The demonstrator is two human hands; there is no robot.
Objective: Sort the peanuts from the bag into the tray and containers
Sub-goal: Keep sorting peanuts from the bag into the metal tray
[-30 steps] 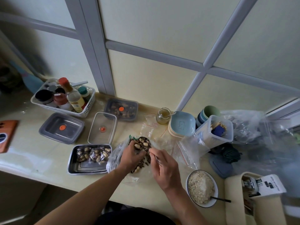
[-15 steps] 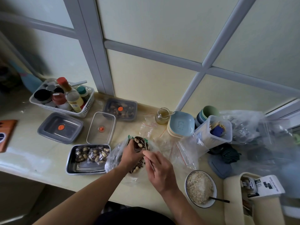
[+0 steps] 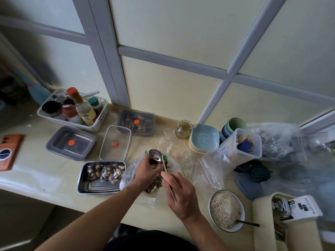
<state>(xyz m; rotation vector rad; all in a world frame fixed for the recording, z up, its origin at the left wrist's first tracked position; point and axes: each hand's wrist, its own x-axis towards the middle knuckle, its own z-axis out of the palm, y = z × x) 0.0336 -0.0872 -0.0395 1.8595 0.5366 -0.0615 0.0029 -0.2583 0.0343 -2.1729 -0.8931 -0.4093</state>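
1. Spoon lay along 5-to-11 o'clock, bowl at 11; right hand fingers pinched its handle.
2. Left hand fingers gripped the bag, mid-counter, peanuts inside.
3. Tray, at the bag's 9 o'clock, held peanut packets.

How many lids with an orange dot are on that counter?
3: one on the grey box in front of the white basket, one clear lid behind the steel tray, one on the nut-filled box farthest back. Others may be hidden.
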